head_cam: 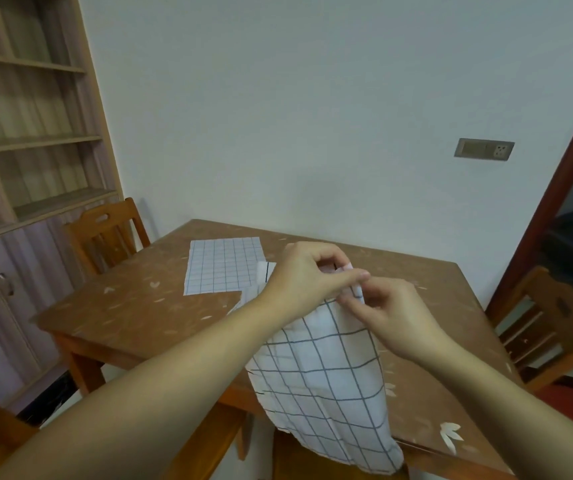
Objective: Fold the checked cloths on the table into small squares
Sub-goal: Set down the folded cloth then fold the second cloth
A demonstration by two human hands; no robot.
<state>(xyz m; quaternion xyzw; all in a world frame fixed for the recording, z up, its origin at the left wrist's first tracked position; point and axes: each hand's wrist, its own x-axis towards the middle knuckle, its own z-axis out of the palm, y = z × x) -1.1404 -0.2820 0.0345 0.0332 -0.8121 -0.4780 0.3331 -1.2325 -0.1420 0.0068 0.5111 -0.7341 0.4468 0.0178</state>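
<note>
Wooden table (pixel 132 317): brown, pale leaf marks.
Large-check cloth (pixel 323 386): white, dark grid; raised, draping over the near edge.
Left hand (pixel 299 282): pinching the cloth's top edge.
Right hand (pixel 389 317): pinching that edge just beside it.
Small-check cloth (pixel 222 266): flat, far side; seemingly unfolded.
Chair (pixel 105 233): at left.

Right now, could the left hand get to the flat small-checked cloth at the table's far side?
Probably yes: the small-checked cloth lies uncovered just beyond the left hand, but that hand is pinching the large-checked cloth and must let go first.
</note>
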